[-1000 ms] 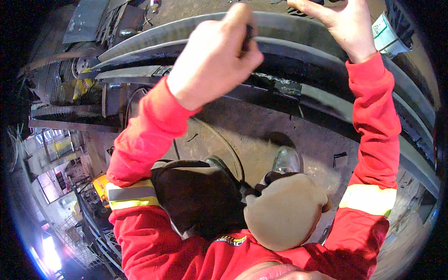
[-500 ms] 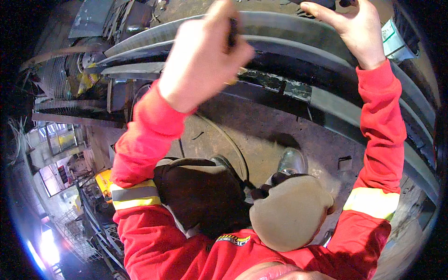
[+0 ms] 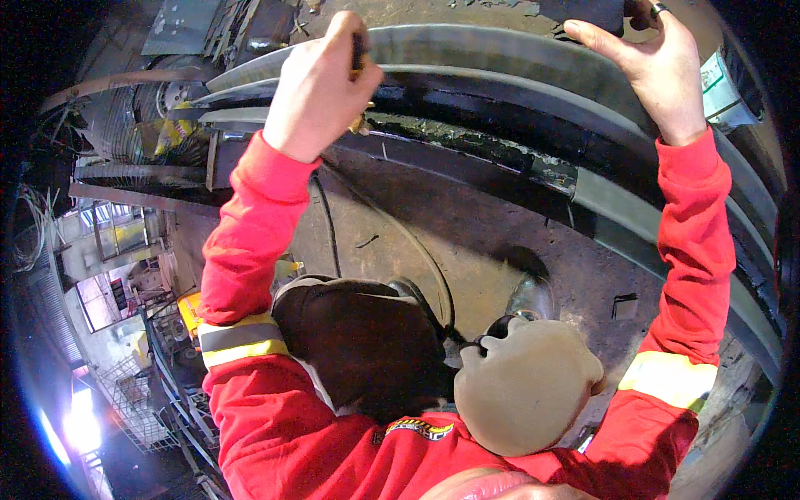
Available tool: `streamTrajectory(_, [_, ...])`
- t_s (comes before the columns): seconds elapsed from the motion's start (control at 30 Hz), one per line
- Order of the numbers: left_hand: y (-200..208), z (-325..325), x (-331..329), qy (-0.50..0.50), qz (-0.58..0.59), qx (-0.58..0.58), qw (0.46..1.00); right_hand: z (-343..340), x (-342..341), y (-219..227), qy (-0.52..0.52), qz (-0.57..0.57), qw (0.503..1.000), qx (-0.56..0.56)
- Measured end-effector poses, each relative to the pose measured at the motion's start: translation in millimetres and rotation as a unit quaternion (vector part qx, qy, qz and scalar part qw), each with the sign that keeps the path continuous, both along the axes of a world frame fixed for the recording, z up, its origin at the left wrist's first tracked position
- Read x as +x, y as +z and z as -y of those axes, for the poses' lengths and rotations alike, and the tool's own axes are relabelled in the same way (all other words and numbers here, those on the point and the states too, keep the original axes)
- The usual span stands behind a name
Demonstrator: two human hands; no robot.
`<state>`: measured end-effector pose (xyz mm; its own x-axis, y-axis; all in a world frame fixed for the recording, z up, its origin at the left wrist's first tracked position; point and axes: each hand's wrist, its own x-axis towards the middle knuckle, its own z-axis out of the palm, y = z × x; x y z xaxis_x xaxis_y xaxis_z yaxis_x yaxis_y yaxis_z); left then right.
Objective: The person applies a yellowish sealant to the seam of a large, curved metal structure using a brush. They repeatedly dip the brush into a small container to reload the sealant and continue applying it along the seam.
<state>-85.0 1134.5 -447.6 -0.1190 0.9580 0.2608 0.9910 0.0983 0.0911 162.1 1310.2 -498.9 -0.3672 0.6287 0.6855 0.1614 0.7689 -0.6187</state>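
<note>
My left hand (image 3: 321, 87) is closed around a dark handle (image 3: 359, 54) of a tool, above the left part of a long curved metal beam (image 3: 467, 50). Below the fist shows a brass-coloured end (image 3: 360, 125), perhaps part of the same tool. At the upper right, my right hand (image 3: 654, 71) has its thumb and fingers bent around the edge of a dark flat piece (image 3: 583, 12), which the frame's top cuts off. A dark ring sits on one finger. The beam's ridges run beneath both hands; its middle one is dark and rough, with flaking patches.
A hose (image 3: 417, 237) curves over the brown floor between the beam and my legs. My boot (image 3: 532, 296) stands near the beam. A white bucket (image 3: 725, 92) is at the right. Metal sheets (image 3: 183, 27) lie at the far left; a wire basket (image 3: 133, 408) stands lower left.
My left hand has moved left along the beam, away from my right hand, and is less blurred. My right hand keeps its grip. The whole view has shifted slightly.
</note>
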Motion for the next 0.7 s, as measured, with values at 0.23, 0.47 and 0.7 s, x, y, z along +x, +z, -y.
streamTrajectory(0.23, [-14.5, -24.3, 24.1, -0.017, 0.402, 0.009, 0.915, -1.4, 1.2, -1.4, -0.010, 0.003, 1.000, -0.004])
streamTrajectory(0.47, [-4.3, -8.6, 1.3, 0.013, 0.056, -0.010, 0.998, -13.6, 1.1, -9.8, 0.028, -0.057, 0.996, -0.064])
streamTrajectory(0.7, [-19.7, -23.1, 73.9, -0.072, 0.225, 0.002, 0.972, -21.3, 2.9, -13.4, 0.049, -0.045, 0.990, -0.124])
